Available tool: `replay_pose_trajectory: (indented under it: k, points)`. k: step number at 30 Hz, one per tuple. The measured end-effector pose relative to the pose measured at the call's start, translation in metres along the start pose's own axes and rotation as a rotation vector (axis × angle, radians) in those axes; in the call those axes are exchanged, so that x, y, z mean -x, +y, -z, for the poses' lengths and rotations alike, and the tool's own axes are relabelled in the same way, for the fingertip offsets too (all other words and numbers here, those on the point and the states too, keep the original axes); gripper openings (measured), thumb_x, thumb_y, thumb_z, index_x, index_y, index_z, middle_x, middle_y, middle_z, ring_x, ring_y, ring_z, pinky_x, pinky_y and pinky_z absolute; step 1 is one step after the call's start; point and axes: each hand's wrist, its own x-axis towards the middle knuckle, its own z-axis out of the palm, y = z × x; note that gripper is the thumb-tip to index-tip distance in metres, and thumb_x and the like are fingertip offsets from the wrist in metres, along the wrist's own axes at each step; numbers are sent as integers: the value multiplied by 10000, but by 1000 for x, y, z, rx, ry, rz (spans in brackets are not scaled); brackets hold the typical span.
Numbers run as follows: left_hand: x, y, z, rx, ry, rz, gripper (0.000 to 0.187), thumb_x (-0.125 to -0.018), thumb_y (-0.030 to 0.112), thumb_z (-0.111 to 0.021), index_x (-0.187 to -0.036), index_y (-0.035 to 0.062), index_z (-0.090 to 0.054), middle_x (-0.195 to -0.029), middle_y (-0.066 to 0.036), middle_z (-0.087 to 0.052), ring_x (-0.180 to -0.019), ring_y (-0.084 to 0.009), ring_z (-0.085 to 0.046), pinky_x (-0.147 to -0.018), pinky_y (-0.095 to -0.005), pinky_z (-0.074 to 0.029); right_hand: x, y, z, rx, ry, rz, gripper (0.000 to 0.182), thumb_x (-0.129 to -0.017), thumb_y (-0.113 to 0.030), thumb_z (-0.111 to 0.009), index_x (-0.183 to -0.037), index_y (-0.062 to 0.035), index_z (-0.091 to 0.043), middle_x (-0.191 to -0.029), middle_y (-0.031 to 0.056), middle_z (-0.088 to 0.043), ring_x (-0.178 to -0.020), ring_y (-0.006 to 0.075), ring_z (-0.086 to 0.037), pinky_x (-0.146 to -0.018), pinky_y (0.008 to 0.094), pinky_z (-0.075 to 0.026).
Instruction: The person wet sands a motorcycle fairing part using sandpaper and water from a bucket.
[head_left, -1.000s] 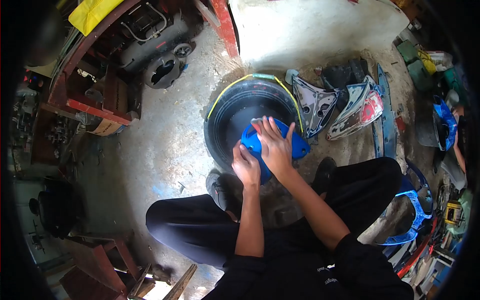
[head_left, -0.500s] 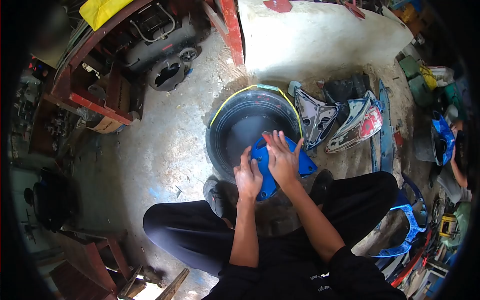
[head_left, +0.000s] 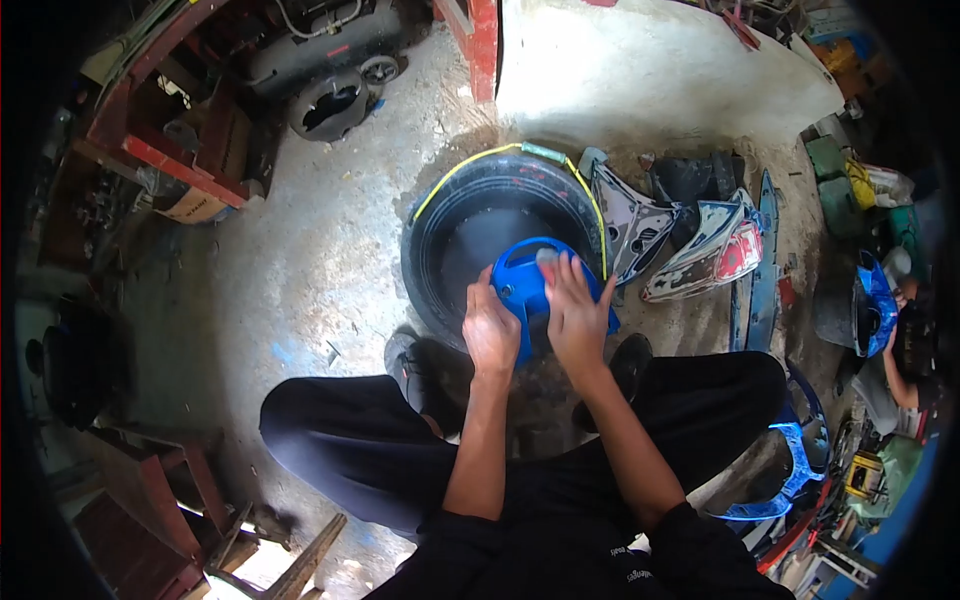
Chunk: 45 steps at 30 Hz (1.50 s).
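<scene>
A glossy blue plastic motorcycle panel (head_left: 522,287), with a loop-shaped opening along its top edge, is held over the front of a black tub (head_left: 424,262). My left hand (head_left: 491,332) is closed on the panel's left edge, its thumb side hidden. Across the panel's upper right lies my right hand (head_left: 574,318), its fingers bent together over a small reddish-grey piece (head_left: 547,259) pressed to the blue surface. What that piece is made of cannot be made out. The tub holds dark water and has a yellow cord (head_left: 455,176) around its rim.
Worn body panels (head_left: 712,250) lie right of the tub, beside a long blue strip (head_left: 764,240). A blue frame part (head_left: 797,465) rests near my right knee. At far right, another person's hand (head_left: 897,305) holds a blue part. A red wooden bench (head_left: 185,172) stands left.
The blue panel has tilted and risen a little, bringing its looped top edge into fuller view. My right hand has shifted slightly over it, and the view has moved a little.
</scene>
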Motion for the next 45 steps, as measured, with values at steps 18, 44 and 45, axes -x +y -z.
replay_pose_trajectory:
  k: [18,44,45]
  points:
    - [2,0,0,63,78,6,310,-992,-11,-497,-1264,-26,-646,-997,-242,-677,-899,-429,-698,-793,-464,-560,-6,9,16,-75,2,-39,433,-1037,-186,-549,-1428,-2,-581,-1472,177,-582,-1394,340,-528,-1202,616,-263]
    - [4,-5,-6,46,139,-20,324,-981,-12,-527,-1286,8,-637,-996,-225,-652,-859,-438,-681,-746,-496,-559,-30,16,-2,-162,47,1,432,-1048,-188,-536,-1441,-11,-567,-1479,202,-564,-1401,375,-504,-1184,550,-342]
    - [5,-7,-7,33,146,-44,323,-980,-15,-528,-1283,4,-638,-992,-225,-651,-856,-434,-680,-745,-493,-558,-18,14,4,-163,44,-18,440,-1048,-189,-536,-1449,-11,-558,-1481,201,-562,-1408,370,-498,-1182,547,-348]
